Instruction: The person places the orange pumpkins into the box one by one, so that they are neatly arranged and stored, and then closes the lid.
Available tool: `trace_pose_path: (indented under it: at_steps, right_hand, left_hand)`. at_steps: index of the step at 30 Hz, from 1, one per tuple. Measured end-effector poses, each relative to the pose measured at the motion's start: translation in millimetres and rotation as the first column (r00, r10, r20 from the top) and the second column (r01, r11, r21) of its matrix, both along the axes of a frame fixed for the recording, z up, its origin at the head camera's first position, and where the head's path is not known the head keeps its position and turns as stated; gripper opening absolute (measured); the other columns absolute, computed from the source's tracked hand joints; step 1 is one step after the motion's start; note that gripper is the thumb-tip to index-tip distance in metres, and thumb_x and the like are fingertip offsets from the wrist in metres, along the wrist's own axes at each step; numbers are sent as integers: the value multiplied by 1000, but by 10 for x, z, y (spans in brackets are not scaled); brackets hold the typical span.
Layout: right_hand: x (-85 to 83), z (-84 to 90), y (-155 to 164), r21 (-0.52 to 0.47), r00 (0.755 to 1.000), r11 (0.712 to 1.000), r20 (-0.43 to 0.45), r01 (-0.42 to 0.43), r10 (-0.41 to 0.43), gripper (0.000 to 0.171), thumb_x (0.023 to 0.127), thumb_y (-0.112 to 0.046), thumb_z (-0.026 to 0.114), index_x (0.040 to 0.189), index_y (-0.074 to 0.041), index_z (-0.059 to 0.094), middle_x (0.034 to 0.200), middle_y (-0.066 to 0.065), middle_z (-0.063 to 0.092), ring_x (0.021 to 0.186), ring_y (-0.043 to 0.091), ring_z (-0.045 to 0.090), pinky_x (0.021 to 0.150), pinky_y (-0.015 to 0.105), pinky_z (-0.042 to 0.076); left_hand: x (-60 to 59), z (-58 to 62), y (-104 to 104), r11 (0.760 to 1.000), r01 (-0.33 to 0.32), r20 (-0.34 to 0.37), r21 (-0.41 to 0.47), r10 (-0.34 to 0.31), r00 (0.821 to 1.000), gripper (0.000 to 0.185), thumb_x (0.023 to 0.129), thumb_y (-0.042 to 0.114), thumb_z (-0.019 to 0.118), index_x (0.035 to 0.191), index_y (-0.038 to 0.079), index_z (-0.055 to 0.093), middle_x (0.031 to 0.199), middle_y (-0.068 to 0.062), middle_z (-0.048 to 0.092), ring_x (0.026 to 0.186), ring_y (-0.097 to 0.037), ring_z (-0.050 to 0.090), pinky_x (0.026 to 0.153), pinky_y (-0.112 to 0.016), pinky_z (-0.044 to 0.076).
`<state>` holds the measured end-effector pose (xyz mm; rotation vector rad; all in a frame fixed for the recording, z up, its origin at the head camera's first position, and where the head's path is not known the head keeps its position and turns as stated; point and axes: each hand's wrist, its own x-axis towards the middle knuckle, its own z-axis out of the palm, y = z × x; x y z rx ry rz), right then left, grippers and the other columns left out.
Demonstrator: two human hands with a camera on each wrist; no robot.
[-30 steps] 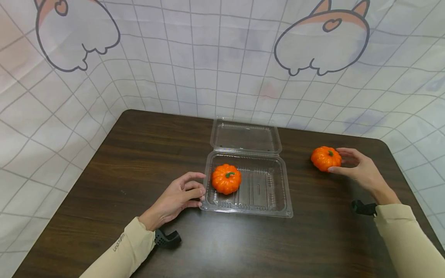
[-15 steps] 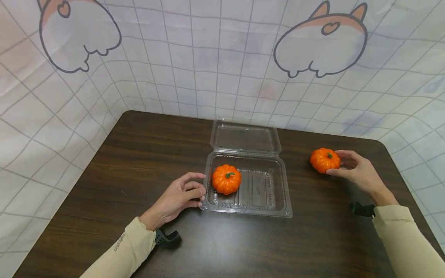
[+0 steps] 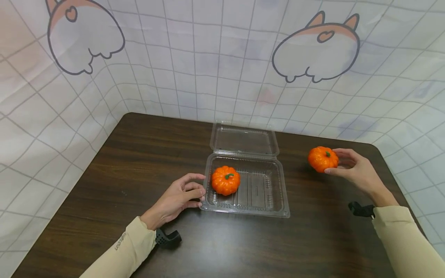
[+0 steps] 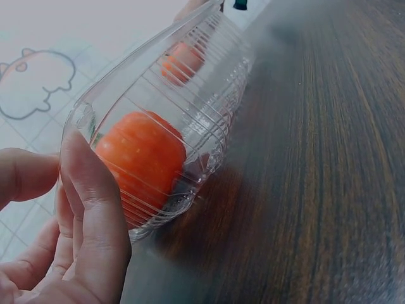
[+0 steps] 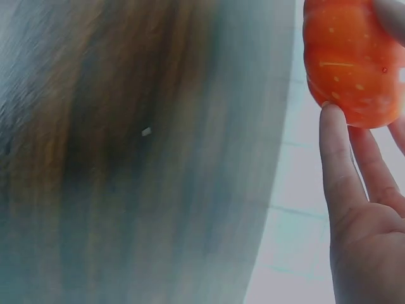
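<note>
In the head view a clear plastic clamshell container point(image 3: 283, 189) lies with its lid point(image 3: 245, 141) folded back on the table. Inside its left half sits a small orange pumpkin point(image 3: 226, 180) with a green stem. My left hand point(image 3: 179, 199) pinches the container's left rim; the left wrist view shows the thumb and fingers on either side of the clear rim point(image 4: 88, 117). To the right of the container, my right hand point(image 3: 358, 172) grips a second orange pumpkin point(image 3: 321, 158) from its right side, seemingly just above the table. Fingers wrap the pumpkin point(image 5: 351, 63) in the right wrist view.
The dark wood table point(image 3: 146, 154) extends under both arms. A white curtain point(image 3: 174, 58) with a grid and cartoon animals hangs behind and at the sides. Black wrist devices point(image 3: 168, 238) show at both cuffs.
My right hand and the pumpkin it holds have shifted slightly left, and the pumpkin appears to have risen a little. The left hand stays at the container's rim. The head view has tilted slightly.
</note>
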<state>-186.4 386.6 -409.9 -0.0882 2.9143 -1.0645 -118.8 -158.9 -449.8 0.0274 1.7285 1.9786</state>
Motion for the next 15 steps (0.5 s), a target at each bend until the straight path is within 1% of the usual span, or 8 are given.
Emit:
trace_pose_path:
  at_steps: [4, 7, 9, 14, 15]
  right_hand:
    - [4, 79, -80, -22, 1000, 1000, -20, -8, 7, 72, 87, -40, 84, 147, -19, 51, 123, -22, 58, 97, -18, 58, 78, 9, 50]
    - [16, 133, -148, -48, 999, 999, -31, -23, 22, 71, 87, -36, 85, 147, -18, 51, 120, -28, 57, 98, -17, 60, 79, 8, 51]
    - [26, 162, -187, -57, 998, 997, -39, -43, 41, 72, 87, -34, 85, 148, -16, 51, 123, -25, 57, 99, -17, 60, 79, 7, 52]
    - [50, 227, -275, -57, 994, 994, -71, -88, 84, 73, 88, -28, 84, 149, -10, 48, 135, -7, 57, 102, -19, 56, 80, 3, 51]
    - [52, 242, -295, -60, 994, 994, -73, -88, 84, 73, 88, -28, 84, 149, -10, 49, 137, -5, 56, 103, -19, 56, 81, 2, 50]
  left_hand:
    - [-3, -10, 0, 1000, 0, -5, 4, 0, 1000, 54, 99, 9, 68, 147, 7, 44, 98, 2, 68, 85, -14, 66, 79, -28, 63]
    - [-3, -16, -2, 1000, 0, -6, 5, 0, 1000, 54, 99, 10, 68, 147, 7, 44, 98, 2, 68, 85, -15, 66, 78, -29, 63]
    - [-3, -21, 0, 1000, 0, -5, 4, 0, 1000, 53, 99, 9, 68, 147, 8, 44, 98, 2, 68, 86, -15, 66, 78, -29, 63]
    - [-9, -27, 9, 1000, 1, -6, 0, -1, 1000, 52, 99, 8, 67, 146, 10, 45, 98, 1, 68, 85, -15, 66, 78, -30, 63]
    - [-10, -26, 10, 1000, 2, -9, 0, -2, 1000, 52, 99, 8, 66, 147, 10, 45, 98, 1, 68, 85, -15, 66, 78, -30, 63]
